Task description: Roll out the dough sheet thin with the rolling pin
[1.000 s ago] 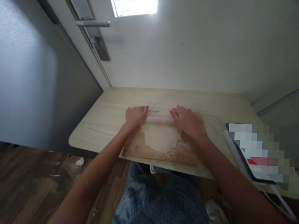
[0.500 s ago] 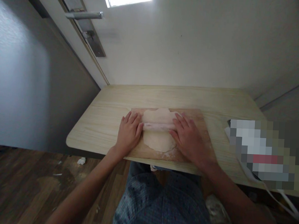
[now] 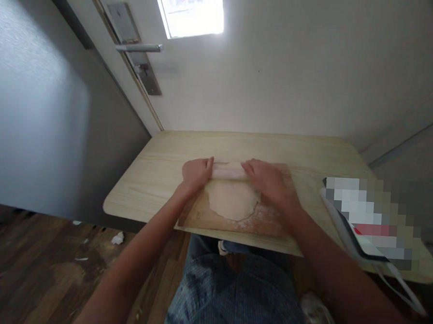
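Observation:
A pale rolling pin point(image 3: 227, 171) lies crosswise over the far part of a flat sheet of dough point(image 3: 232, 199). My left hand point(image 3: 197, 172) is wrapped round the pin's left end, and my right hand point(image 3: 264, 176) grips its right end. Both hands hide the pin's ends. Under the dough is a wooden board point(image 3: 199, 216), dusted with flour near its front right. The dough's near edge is uneven and rounded.
The board rests on a light wooden table point(image 3: 146, 177). At the right lies a tablet-like device point(image 3: 343, 229), mostly blurred out, with a white cable point(image 3: 405, 290). Behind the table stands a door with a metal handle point(image 3: 140, 48). Scraps point(image 3: 118, 238) litter the floor.
The rolling pin has moved away from me to the dough's far edge. My fingers, stretched flat before, are now curled round it. The view has tilted up slightly.

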Demonstrator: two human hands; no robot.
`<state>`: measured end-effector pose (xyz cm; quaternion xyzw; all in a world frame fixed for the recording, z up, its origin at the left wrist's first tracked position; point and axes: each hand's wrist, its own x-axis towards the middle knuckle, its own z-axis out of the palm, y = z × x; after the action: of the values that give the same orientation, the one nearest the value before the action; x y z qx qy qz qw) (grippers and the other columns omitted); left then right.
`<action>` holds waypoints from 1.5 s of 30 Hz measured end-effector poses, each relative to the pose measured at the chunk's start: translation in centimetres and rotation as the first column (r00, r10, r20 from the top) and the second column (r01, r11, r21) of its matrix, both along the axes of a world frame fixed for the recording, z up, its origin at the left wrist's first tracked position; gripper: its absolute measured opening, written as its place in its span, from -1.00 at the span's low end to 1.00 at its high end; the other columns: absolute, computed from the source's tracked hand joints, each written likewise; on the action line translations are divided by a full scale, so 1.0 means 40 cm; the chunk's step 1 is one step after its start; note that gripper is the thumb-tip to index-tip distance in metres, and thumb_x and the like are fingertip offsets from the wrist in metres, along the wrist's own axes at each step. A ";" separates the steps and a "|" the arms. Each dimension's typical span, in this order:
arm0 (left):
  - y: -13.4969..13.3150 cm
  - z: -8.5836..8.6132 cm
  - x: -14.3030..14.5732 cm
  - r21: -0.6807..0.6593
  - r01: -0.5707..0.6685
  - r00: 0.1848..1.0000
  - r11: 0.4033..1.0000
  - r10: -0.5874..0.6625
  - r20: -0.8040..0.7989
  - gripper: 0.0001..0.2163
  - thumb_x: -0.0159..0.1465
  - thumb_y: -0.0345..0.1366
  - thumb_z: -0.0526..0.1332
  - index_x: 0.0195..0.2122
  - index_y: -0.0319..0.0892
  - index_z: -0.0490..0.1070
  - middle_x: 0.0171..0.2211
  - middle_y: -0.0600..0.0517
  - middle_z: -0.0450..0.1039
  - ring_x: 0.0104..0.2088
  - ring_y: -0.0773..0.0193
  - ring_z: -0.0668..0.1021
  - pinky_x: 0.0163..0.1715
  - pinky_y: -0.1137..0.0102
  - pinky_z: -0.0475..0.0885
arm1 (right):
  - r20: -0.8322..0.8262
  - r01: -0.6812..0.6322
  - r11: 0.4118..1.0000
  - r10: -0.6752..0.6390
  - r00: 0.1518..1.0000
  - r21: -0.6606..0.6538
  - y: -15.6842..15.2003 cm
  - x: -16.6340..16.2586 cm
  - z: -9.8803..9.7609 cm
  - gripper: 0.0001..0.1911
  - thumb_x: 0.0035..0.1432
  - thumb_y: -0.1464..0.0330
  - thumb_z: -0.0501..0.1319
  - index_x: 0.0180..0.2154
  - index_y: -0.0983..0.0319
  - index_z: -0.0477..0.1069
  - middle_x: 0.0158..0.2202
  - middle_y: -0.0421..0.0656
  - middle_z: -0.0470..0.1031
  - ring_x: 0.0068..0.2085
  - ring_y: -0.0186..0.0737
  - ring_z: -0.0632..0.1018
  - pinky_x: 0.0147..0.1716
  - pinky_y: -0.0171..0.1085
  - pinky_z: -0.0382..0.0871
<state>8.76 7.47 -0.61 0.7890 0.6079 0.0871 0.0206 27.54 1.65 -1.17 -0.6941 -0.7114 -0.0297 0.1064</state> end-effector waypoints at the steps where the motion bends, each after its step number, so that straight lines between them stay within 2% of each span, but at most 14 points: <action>1: -0.032 -0.005 -0.015 0.078 0.094 0.996 0.992 -0.094 -0.003 -0.53 0.34 -0.16 -0.22 -0.17 -0.20 0.47 -0.11 -0.12 0.49 -0.03 0.05 0.47 0.02 0.11 0.25 | -0.011 -0.014 1.000 0.014 1.000 0.022 -0.031 -0.006 -0.008 -0.46 0.30 0.22 -0.24 -0.08 0.34 0.40 -0.06 0.04 0.46 -0.04 -0.09 0.44 -0.03 -0.15 0.24; 6: -0.172 -0.043 -0.103 0.169 0.291 0.949 0.942 -0.306 0.076 -0.58 0.34 -0.19 -0.15 0.10 -0.30 0.23 0.13 -0.15 0.26 0.17 0.05 0.24 0.11 0.11 0.20 | 0.009 -0.155 0.979 0.155 0.988 0.131 -0.194 -0.025 -0.049 -0.48 0.28 0.22 -0.16 0.12 0.37 0.21 0.20 0.05 0.17 0.20 -0.04 0.19 0.12 -0.01 0.06; 10: -0.203 -0.062 -0.131 0.192 0.338 0.925 0.921 -0.363 0.112 -0.54 0.33 -0.14 -0.15 0.14 -0.32 0.16 0.15 -0.18 0.21 0.19 0.04 0.19 0.13 0.10 0.18 | 0.022 -0.175 0.973 0.173 0.985 0.151 -0.244 -0.026 -0.060 -0.45 0.27 0.18 -0.17 0.15 0.36 0.17 0.20 0.06 0.17 0.19 0.01 0.19 0.12 0.07 0.04; 14: -0.145 -0.045 -0.090 0.159 0.286 0.950 0.945 -0.302 0.082 -0.57 0.34 -0.18 -0.17 0.10 -0.28 0.24 0.13 -0.15 0.26 0.17 0.06 0.23 0.11 0.08 0.17 | 0.010 -0.154 0.982 0.154 0.988 0.107 -0.170 -0.019 -0.044 -0.46 0.28 0.20 -0.19 0.15 0.37 0.17 0.22 0.02 0.15 0.22 -0.02 0.14 0.14 0.02 0.03; 16: -0.089 -0.029 -0.053 0.137 0.220 0.973 0.966 -0.227 0.042 -0.59 0.35 -0.18 -0.19 -0.02 -0.20 0.37 0.04 -0.09 0.38 0.10 0.07 0.34 0.11 0.05 0.14 | -0.013 -0.066 0.994 0.068 0.998 0.082 -0.099 -0.012 -0.029 -0.48 0.29 0.21 -0.20 0.11 0.33 0.24 0.20 0.01 0.19 0.21 -0.02 0.17 0.14 0.05 0.02; 18: -0.025 -0.013 -0.016 0.104 0.110 0.993 0.989 -0.113 0.025 -0.52 0.35 -0.15 -0.25 -0.14 -0.16 0.46 -0.08 -0.08 0.48 -0.02 0.08 0.45 0.12 0.02 0.08 | -0.037 0.028 0.998 -0.026 0.999 0.063 -0.023 -0.003 -0.014 -0.49 0.29 0.19 -0.19 0.04 0.31 0.32 0.17 0.04 0.23 0.18 -0.01 0.22 0.13 0.07 0.03; 20: 0.036 0.001 0.014 -0.021 -0.014 0.999 1.000 0.015 0.033 -0.42 0.34 -0.06 -0.30 -0.19 -0.20 0.49 -0.18 -0.13 0.52 -0.10 0.08 0.51 0.03 0.14 0.23 | -0.042 0.085 0.996 -0.083 0.996 0.037 0.043 0.010 -0.003 -0.52 0.29 0.22 -0.18 0.01 0.29 0.34 0.14 0.08 0.27 0.17 -0.01 0.24 0.08 0.10 0.09; 25: 0.102 0.016 0.041 -0.135 -0.138 0.989 0.981 0.144 0.032 -0.37 0.31 0.02 -0.29 -0.16 -0.28 0.49 -0.16 -0.22 0.50 -0.11 0.06 0.52 -0.12 0.27 0.35 | 0.033 -0.038 0.999 0.039 0.999 -0.014 0.100 0.035 0.003 -0.61 0.28 0.37 -0.12 0.06 0.25 0.29 0.06 0.05 0.35 0.15 -0.02 0.25 0.05 0.08 0.13; 30: 0.005 -0.003 0.008 0.025 0.002 1.000 1.000 -0.002 0.016 -0.47 0.35 -0.11 -0.25 -0.19 -0.22 0.50 -0.15 -0.15 0.51 -0.03 0.02 0.46 0.09 0.02 0.11 | -0.019 -0.012 1.000 0.012 1.000 0.001 0.001 0.006 -0.012 -0.48 0.29 0.22 -0.21 -0.02 0.36 0.36 0.04 0.07 0.38 0.11 -0.07 0.31 0.07 -0.11 0.16; 32: -0.057 -0.016 -0.019 0.152 0.078 0.995 0.985 -0.086 0.045 -0.56 0.35 -0.16 -0.20 -0.10 -0.16 0.44 0.01 -0.07 0.41 0.14 -0.03 0.28 0.11 -0.08 0.02 | -0.034 -0.006 0.999 0.008 0.999 0.040 -0.064 -0.014 -0.023 -0.47 0.29 0.19 -0.21 0.04 0.37 0.31 0.04 0.06 0.38 0.10 -0.05 0.31 0.05 -0.08 0.18; 35: -0.146 -0.037 -0.066 0.168 0.163 0.978 0.972 -0.182 0.100 -0.59 0.34 -0.20 -0.17 0.06 -0.24 0.29 0.11 -0.12 0.29 0.19 -0.01 0.19 0.09 -0.01 0.14 | 0.035 -0.043 0.992 0.039 0.999 0.115 -0.159 -0.039 -0.045 -0.47 0.26 0.19 -0.14 0.08 0.42 0.24 0.10 0.11 0.30 0.12 0.03 0.28 0.11 0.02 0.07; 38: -0.201 -0.053 -0.104 0.187 0.209 0.969 0.960 -0.229 0.095 -0.56 0.33 -0.17 -0.14 0.13 -0.28 0.18 0.14 -0.17 0.24 0.17 -0.01 0.21 0.12 -0.01 0.11 | 0.061 -0.068 0.981 0.058 0.996 0.180 -0.222 -0.048 -0.068 -0.43 0.25 0.16 -0.13 0.12 0.42 0.19 0.11 0.13 0.27 0.16 0.04 0.22 0.14 0.06 0.00; 41: -0.201 -0.058 -0.116 0.194 0.263 0.955 0.945 -0.284 0.090 -0.54 0.32 -0.15 -0.13 0.14 -0.34 0.16 0.14 -0.21 0.23 0.18 0.00 0.19 0.13 0.07 0.13 | 0.050 -0.094 0.979 0.087 0.995 0.183 -0.223 -0.039 -0.077 -0.42 0.25 0.15 -0.14 0.13 0.41 0.18 0.13 0.11 0.25 0.18 0.02 0.19 0.15 0.03 -0.01; 45: -0.116 -0.042 -0.080 0.190 0.221 0.970 0.957 -0.236 0.061 -0.57 0.34 -0.18 -0.20 0.05 -0.28 0.29 0.06 -0.17 0.34 0.10 0.06 0.32 0.13 0.05 0.11 | 0.012 -0.061 0.989 0.060 0.998 0.136 -0.123 -0.018 -0.053 -0.44 0.28 0.18 -0.18 0.11 0.42 0.20 0.14 0.10 0.24 0.18 -0.01 0.20 0.15 0.02 -0.02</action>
<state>5.55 2.81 -2.31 0.8482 0.5006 0.1721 -0.0162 26.80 -3.27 -3.28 -0.6633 -0.7287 -0.0776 0.1516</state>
